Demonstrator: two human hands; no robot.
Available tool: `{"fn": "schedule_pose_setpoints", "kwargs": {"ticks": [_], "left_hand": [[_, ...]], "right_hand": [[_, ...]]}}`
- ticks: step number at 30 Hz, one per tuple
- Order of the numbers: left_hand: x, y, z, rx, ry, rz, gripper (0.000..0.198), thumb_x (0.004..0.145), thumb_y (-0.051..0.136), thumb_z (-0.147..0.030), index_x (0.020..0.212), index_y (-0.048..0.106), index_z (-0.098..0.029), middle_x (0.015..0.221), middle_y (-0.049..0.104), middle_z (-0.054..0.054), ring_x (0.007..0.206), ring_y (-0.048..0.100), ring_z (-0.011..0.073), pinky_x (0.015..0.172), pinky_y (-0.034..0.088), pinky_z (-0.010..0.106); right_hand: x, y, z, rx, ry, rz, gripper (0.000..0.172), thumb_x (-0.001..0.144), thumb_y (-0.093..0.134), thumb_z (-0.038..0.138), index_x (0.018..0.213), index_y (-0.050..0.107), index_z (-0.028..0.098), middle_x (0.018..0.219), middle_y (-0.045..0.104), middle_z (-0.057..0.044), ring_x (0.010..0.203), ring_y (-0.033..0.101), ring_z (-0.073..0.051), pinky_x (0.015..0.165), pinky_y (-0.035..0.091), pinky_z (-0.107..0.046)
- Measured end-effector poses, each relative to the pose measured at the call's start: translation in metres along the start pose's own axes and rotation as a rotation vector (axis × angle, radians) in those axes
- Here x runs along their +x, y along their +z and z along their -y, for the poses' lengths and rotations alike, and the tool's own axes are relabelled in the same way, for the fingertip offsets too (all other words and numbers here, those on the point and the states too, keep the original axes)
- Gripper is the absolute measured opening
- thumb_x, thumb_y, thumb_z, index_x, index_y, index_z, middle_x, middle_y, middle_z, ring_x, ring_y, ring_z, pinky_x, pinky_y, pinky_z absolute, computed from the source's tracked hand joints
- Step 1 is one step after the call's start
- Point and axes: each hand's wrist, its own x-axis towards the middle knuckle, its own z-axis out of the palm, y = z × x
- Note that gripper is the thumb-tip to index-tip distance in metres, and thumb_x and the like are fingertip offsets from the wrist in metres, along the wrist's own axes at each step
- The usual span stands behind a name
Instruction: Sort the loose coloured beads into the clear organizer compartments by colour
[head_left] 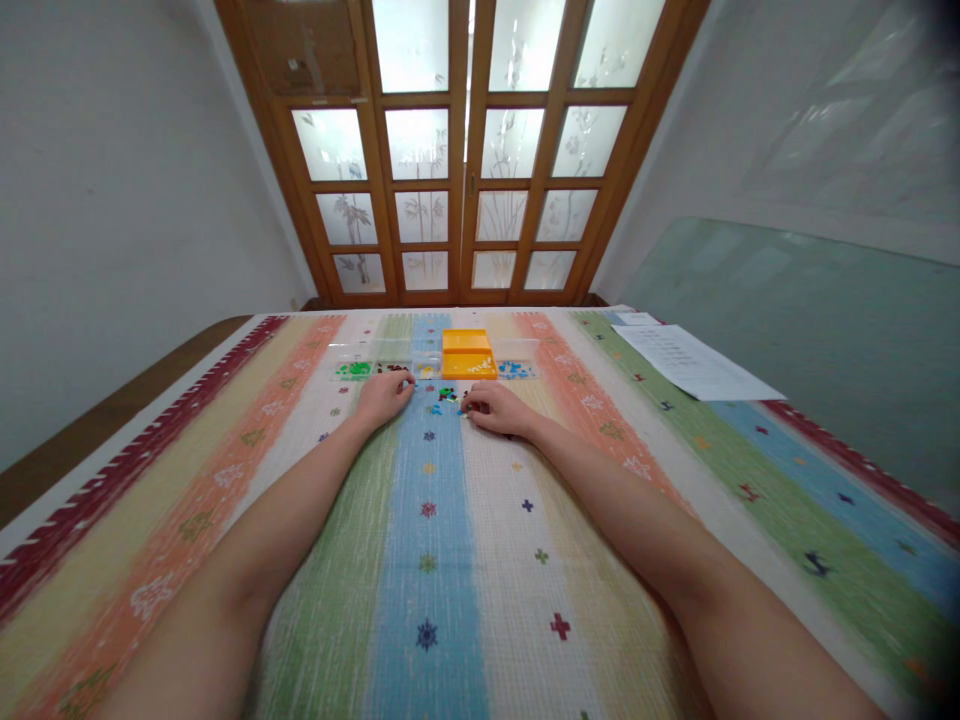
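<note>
My left hand (384, 398) rests on the striped tablecloth in front of the clear tray, fingers curled and thumb near the fingertips. Whatever it may pinch is too small to make out. Beside a loose pile of small coloured pieces (448, 394), my right hand (496, 409) is closed with its fingertips low at the pile's right edge. What lies between those fingers cannot be told. Small blue pieces (436, 410) lie just in front of the pile. Behind the hands, an open yellow box (469, 342) holds small pale pieces (480, 367).
Clear plastic compartments hold green pieces (354, 369), dark brown pieces (391, 368), yellow pieces (427, 371) and blue pieces (515, 369). Printed paper sheets (694, 360) lie at the right. The striped tablecloth (431, 590) covers the table. Wooden glazed doors (461, 185) stand beyond.
</note>
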Motion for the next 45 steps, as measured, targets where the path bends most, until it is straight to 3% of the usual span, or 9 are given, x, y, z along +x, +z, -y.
{"fn": "schedule_pose_setpoints", "kwargs": {"ticks": [10, 16, 22, 32, 38, 45], "left_hand": [[0.006, -0.008, 0.032, 0.003, -0.322, -0.167, 0.028, 0.094, 0.054, -0.037, 0.104, 0.076, -0.023, 0.083, 0.073, 0.005, 0.08, 0.065, 0.0227, 0.07, 0.042, 0.029], [0.007, -0.008, 0.053, -0.016, -0.458, -0.246, 0.028, 0.093, 0.054, -0.039, 0.103, 0.075, -0.023, 0.084, 0.073, 0.005, 0.078, 0.064, 0.022, 0.068, 0.039, 0.028], [0.007, -0.006, 0.067, -0.06, -0.524, -0.288, 0.028, 0.091, 0.055, -0.038, 0.103, 0.075, -0.023, 0.088, 0.074, 0.005, 0.08, 0.064, 0.0219, 0.07, 0.04, 0.029], [0.009, -0.002, 0.078, -0.129, -0.578, -0.374, 0.027, 0.089, 0.056, -0.035, 0.104, 0.074, -0.022, 0.098, 0.077, 0.006, 0.089, 0.068, 0.0225, 0.078, 0.045, 0.03], [0.008, -0.001, 0.083, -0.149, -0.574, -0.437, 0.025, 0.088, 0.057, -0.034, 0.103, 0.073, -0.022, 0.099, 0.077, 0.005, 0.091, 0.068, 0.0229, 0.081, 0.046, 0.031], [0.006, -0.005, 0.08, -0.178, -0.614, -0.427, 0.026, 0.089, 0.057, -0.032, 0.106, 0.073, -0.021, 0.102, 0.076, 0.006, 0.094, 0.068, 0.0221, 0.083, 0.048, 0.031]], "right_hand": [[0.002, 0.0, 0.006, 0.022, 0.01, 0.044, 0.007, 0.088, 0.065, 0.019, 0.091, 0.071, 0.02, 0.094, 0.069, -0.005, 0.09, 0.061, -0.019, 0.086, 0.046, -0.031], [0.0, 0.003, 0.003, 0.097, 0.143, -0.058, 0.01, 0.091, 0.062, 0.021, 0.09, 0.071, 0.02, 0.087, 0.072, -0.003, 0.079, 0.061, -0.016, 0.076, 0.044, -0.027], [0.0, 0.006, -0.007, 0.147, 0.311, -0.289, 0.011, 0.091, 0.061, 0.024, 0.091, 0.07, 0.019, 0.086, 0.073, -0.003, 0.075, 0.061, -0.017, 0.07, 0.044, -0.027], [0.001, 0.007, -0.04, 0.345, 0.519, -0.609, 0.019, 0.088, 0.06, 0.028, 0.1, 0.073, 0.021, 0.103, 0.077, -0.007, 0.094, 0.07, -0.021, 0.089, 0.055, -0.037], [0.002, 0.009, -0.043, 0.413, 0.549, -0.601, 0.031, 0.088, 0.059, 0.024, 0.115, 0.073, 0.02, 0.12, 0.075, -0.01, 0.108, 0.07, -0.022, 0.1, 0.055, -0.042], [0.002, 0.008, -0.037, 0.342, 0.523, -0.576, 0.025, 0.09, 0.057, 0.024, 0.107, 0.074, 0.021, 0.114, 0.077, -0.008, 0.105, 0.07, -0.022, 0.099, 0.055, -0.041]]}}
